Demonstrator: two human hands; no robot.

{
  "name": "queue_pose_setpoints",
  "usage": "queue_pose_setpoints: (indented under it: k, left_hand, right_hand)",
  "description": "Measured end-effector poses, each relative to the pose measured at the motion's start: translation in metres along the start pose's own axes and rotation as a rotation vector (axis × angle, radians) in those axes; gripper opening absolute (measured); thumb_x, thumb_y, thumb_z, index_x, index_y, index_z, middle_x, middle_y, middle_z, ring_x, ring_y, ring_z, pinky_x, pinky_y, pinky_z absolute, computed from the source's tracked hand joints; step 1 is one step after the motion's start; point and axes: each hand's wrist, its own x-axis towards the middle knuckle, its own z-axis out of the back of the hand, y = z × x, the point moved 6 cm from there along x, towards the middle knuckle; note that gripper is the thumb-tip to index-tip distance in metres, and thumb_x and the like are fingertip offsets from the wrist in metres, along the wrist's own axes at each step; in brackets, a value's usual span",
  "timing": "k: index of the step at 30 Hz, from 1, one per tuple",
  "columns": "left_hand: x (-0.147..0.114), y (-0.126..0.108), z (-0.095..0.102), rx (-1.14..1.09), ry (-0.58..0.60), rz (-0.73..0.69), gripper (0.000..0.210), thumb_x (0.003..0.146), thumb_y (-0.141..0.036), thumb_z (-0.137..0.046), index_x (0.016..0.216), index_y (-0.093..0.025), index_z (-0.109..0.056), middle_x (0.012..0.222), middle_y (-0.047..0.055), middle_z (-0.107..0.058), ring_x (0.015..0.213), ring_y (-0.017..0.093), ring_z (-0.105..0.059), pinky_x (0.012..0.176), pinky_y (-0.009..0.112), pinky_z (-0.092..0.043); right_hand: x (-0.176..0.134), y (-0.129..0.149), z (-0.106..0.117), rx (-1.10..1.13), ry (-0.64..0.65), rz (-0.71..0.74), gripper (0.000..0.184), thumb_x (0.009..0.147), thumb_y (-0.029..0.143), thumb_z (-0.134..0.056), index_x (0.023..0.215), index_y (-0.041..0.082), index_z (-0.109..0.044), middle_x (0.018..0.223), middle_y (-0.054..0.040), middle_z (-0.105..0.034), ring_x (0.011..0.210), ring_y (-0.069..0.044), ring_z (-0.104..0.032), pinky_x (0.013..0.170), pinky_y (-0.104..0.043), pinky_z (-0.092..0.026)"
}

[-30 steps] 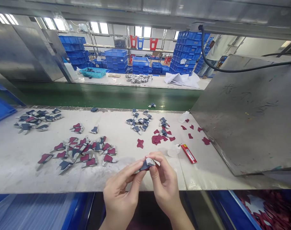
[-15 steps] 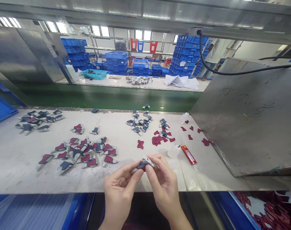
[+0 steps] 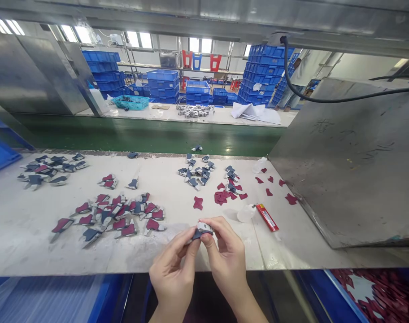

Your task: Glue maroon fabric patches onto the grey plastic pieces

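Between my two hands, above the front of the white worktop (image 3: 204, 262), is a small grey and dark-blue part (image 3: 203, 229). My left hand (image 3: 176, 262) pinches its left end between thumb and fingers. On its right side the thumb and forefinger of my right hand (image 3: 226, 251) are closed. Fingertips hide much of the part. Beyond my hands lie a loose dark-red pad (image 3: 197, 203) and a heap of similar red pads (image 3: 222, 196). Right of them are a small translucent bottle (image 3: 245, 213) and a red packet (image 3: 267, 217).
Left on the worktop lies a pile of red- and blue-faced parts (image 3: 106, 215); another group (image 3: 53, 168) sits farther back. Blue-faced parts (image 3: 197, 172) are at centre. A metal panel (image 3: 355, 166) bounds the right. A green conveyor belt (image 3: 150, 137) runs behind. A bin (image 3: 345, 296) holds red pieces.
The part in my hands has been turned, so its grey side now faces up and the red face is out of sight. A blue-faced part on the belt has shifted left.
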Motion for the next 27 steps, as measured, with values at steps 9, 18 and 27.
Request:
queue_pose_setpoints:
  k: [9, 18, 27]
  left_hand:
    - [0.015, 0.011, 0.003, -0.020, 0.056, 0.152, 0.021, 0.071, -0.026, -0.080, 0.091, -0.020, -0.080, 0.091, 0.005, -0.080, 0.084, 0.025, -0.076, 0.078, 0.031, -0.064]
    - [0.033, 0.020, 0.002, -0.111, 0.161, 0.346, 0.026, 0.068, -0.032, -0.083, 0.089, -0.017, -0.081, 0.079, 0.006, -0.080, 0.069, 0.025, -0.077, 0.069, 0.030, -0.066]
    - [0.040, 0.004, 0.003, -0.006, 0.335, 0.348, 0.024, 0.071, -0.040, -0.079, 0.081, -0.019, -0.082, 0.064, 0.005, -0.076, 0.055, 0.023, -0.073, 0.053, 0.028, -0.063]
  right_hand:
    - [0.007, -0.023, -0.005, 0.023, 0.064, -0.121, 0.022, 0.093, 0.035, -0.058, 0.108, 0.023, -0.070, 0.094, -0.0055, -0.067, 0.089, -0.019, -0.064, 0.079, -0.032, -0.054]
    - [0.012, -0.024, 0.005, -0.153, 0.204, -0.040, 0.047, 0.087, 0.036, -0.067, 0.132, 0.028, -0.057, 0.116, -0.0080, -0.062, 0.106, -0.023, -0.060, 0.089, -0.040, -0.053]
    - [0.022, -0.004, 0.005, -0.271, 0.255, 0.379, 0.026, 0.083, 0.020, -0.071, 0.107, 0.029, -0.066, 0.091, -0.0030, -0.067, 0.094, -0.023, -0.061, 0.085, -0.046, -0.053]
